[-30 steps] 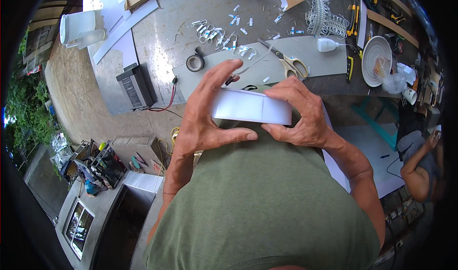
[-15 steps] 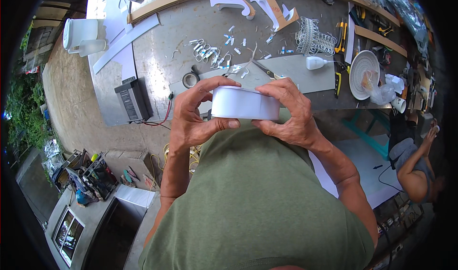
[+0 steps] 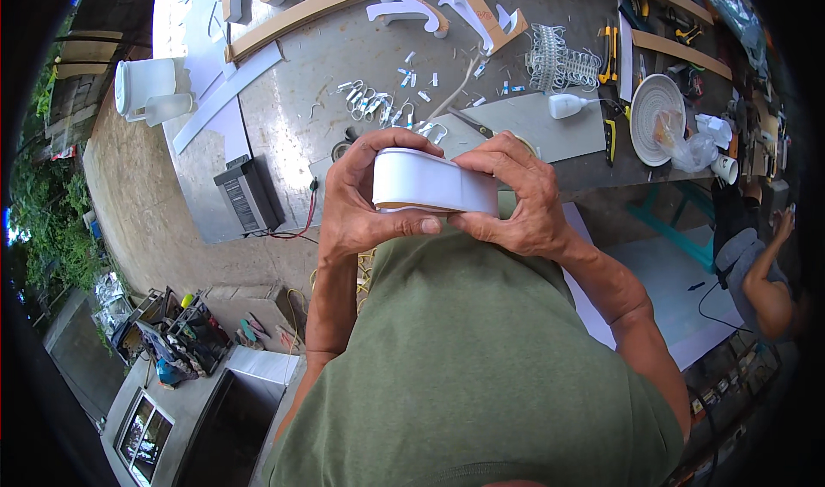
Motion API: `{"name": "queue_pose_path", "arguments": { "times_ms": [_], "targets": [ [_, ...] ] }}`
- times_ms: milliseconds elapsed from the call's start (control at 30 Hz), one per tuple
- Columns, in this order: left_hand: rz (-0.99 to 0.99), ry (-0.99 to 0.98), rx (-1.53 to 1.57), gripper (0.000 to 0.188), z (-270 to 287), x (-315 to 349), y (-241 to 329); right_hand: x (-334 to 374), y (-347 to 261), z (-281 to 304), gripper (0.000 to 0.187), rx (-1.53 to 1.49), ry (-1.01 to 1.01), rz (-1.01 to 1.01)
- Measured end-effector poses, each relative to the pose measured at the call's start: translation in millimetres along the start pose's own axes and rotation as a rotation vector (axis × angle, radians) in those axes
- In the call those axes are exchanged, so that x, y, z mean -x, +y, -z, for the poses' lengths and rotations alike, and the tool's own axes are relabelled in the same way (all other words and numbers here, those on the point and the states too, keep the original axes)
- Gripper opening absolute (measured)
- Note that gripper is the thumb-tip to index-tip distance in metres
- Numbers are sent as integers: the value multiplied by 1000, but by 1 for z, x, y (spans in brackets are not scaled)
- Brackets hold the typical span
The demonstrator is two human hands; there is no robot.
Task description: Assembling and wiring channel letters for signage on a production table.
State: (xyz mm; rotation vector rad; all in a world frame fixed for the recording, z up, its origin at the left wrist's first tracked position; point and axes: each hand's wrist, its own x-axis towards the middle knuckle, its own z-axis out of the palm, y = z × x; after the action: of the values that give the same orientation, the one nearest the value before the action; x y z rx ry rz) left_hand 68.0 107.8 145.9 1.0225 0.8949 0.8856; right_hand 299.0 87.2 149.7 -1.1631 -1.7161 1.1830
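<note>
Between both hands, above the near edge of the table, is a white piece with a smooth, rounded side wall (image 3: 421,180). A thin tan edge shows along its underside, and its right end dips lower than its left. My left hand (image 3: 365,196) grips the left end, fingers over the top and thumb below. My right hand (image 3: 517,196) pinches the right end the same way. Just beyond my left hand lies a roll of black tape (image 3: 342,149), partly covered. Scissors (image 3: 473,124) lie beyond the piece.
On the metal table (image 3: 292,83) are wired LED modules (image 3: 369,100), white-and-tan cutouts (image 3: 408,10), a white squeeze bottle (image 3: 567,105), a yellow-black cutter (image 3: 610,140) and a round woven plate (image 3: 657,117). A black power supply (image 3: 247,196) sits at the left edge. Another person (image 3: 760,272) is at far right.
The white piece has tilted, its left end rising slightly, and the tan underside edge has come into sight. Both hands keep their grip. The whole view has turned a little.
</note>
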Motion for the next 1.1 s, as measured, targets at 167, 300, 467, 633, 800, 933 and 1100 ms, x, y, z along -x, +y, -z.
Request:
{"name": "queue_pose_path", "arguments": {
  "times_ms": [167, 300, 467, 633, 800, 933, 1100],
  "targets": [
    [25, 27, 31, 74, 0, 0, -6, -2, 5, -1, 49, 15, 9, 51],
    [30, 46, 35, 72, -1, -1, -10, -2, 6, -3, 49, 32, 27, 45],
    [2, 55, -44, 71, 3, -4, -13, -1, 6, -6, 50, 42, 35, 30],
    [-46, 95, -58, 70, 0, -8, -17, -5, 8, -7, 51, 48, 27, 7],
    [-1, 135, -57, 72, -1, -11, -14, -7, 10, -8, 52, 22, 36, 3],
    [6, 110, -63, 70, 3, -11, -14, -6, 11, -10, 53, 31, 62, 20],
    [2, 123, -41, 68, -4, -14, -8, -7, 8, -8, 53, 26, 88, 16]
  ]
}}
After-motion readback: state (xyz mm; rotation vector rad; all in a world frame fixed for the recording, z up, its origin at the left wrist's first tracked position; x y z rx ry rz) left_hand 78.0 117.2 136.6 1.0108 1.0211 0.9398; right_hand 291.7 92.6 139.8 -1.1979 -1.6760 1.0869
